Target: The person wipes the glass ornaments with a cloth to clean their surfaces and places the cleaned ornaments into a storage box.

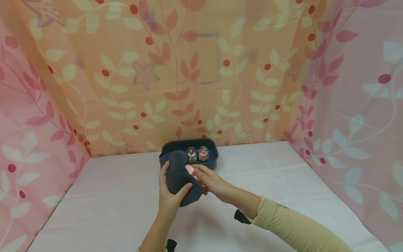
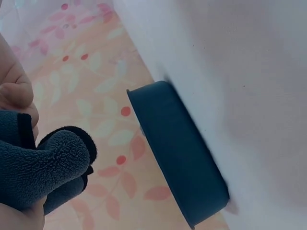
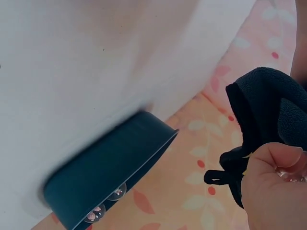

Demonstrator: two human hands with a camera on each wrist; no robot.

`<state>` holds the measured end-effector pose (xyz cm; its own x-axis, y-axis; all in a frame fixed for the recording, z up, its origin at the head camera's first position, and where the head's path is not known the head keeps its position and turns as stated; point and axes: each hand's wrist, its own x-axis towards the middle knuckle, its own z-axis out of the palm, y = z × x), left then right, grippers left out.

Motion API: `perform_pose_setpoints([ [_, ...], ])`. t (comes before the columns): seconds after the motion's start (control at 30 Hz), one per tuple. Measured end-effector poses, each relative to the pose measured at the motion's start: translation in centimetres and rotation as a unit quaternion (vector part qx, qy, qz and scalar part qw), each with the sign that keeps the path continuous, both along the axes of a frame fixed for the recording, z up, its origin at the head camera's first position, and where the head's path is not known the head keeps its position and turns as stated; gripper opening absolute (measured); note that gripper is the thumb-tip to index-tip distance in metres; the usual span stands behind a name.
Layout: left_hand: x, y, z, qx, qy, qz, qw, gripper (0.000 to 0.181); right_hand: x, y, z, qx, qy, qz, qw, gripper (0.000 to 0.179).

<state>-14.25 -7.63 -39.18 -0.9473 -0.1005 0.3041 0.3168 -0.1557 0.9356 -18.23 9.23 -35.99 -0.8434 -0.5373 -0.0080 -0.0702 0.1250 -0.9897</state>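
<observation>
My left hand [image 1: 171, 197] grips a dark grey-blue towel [image 1: 177, 173], its thumb across the front and fingers behind. Black edging and fleecy pile show on the towel [image 2: 53, 163] in the left wrist view; a small hanging loop [image 3: 217, 177] sticks out in the right wrist view. My right hand [image 1: 217, 183] pinches a small pink thing [image 1: 190, 169] against the towel. A clear glassy part [image 3: 293, 173] of it shows by the right thumb, so it looks like a snow globe, mostly hidden. Both hands are raised in front of the tray.
A dark teal tray [image 1: 171, 146] stands at the back of the white table [image 1: 116, 199], near the patterned curtain [image 1: 195, 105]. Inside it sit two small snow globes, one with a white base [image 1: 191, 155] and one pink [image 1: 203, 154]. Patterned curtains also flank both sides.
</observation>
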Motion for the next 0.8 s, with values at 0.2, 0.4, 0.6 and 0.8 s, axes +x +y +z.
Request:
perform_pose_setpoints([
  [0.2, -0.2, 0.13, -0.16, -0.003, 0.001, 0.013, 0.9999, 0.09, 0.1, -0.16, 0.21, 0.019, -0.001, 0.001, 0.9998, 0.052],
  [0.4, -0.33, 0.09, -0.32, -0.001, 0.002, 0.027, 0.9996, 0.084, 0.12, -0.2, 0.22, 0.033, 0.01, 0.005, 0.9994, 0.051],
  [0.6, -0.37, -0.12, -0.36, 0.0, 0.0, 0.04, 0.9992, 0.078, 0.08, -0.24, 0.1, 0.033, 0.016, 0.014, 0.9992, 0.052],
  [0.8, -0.48, -0.35, -0.53, 0.007, -0.007, 0.056, 0.9984, 0.075, 0.03, -0.35, 0.0, 0.034, 0.014, 0.016, 0.9992, 0.05],
])
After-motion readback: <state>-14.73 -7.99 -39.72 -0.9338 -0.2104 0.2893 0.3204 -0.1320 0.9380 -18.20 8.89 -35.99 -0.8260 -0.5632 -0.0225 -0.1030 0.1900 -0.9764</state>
